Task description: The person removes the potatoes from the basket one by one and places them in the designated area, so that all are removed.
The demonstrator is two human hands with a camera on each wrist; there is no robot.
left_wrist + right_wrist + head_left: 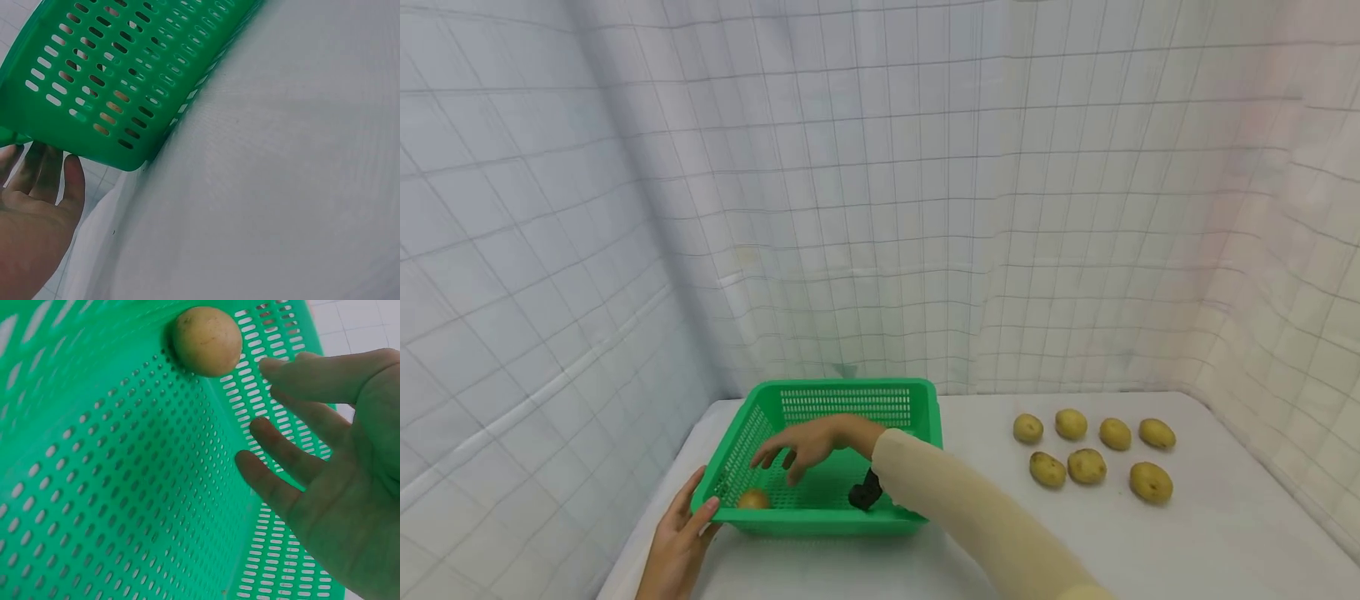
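A green plastic basket (835,516) with slotted walls stands on the white table. My left hand (677,537) holds its near left corner, thumb at the rim and fingers on the outer side; in the left wrist view the left hand's fingers (39,169) reach up beneath the rim. One potato (207,341) lies inside, in the near left corner. Over the basket's interior hovers my right hand (808,446), its fingers spread and nothing in them. The right wrist view shows the right hand (331,456) apart from the potato.
Several potatoes (1086,467) lie in two loose rows on the right part of the white tabletop (985,500). White gridded curtains (880,208) hang behind the table and at both sides. A black wrist device (867,492) sits under the right forearm.
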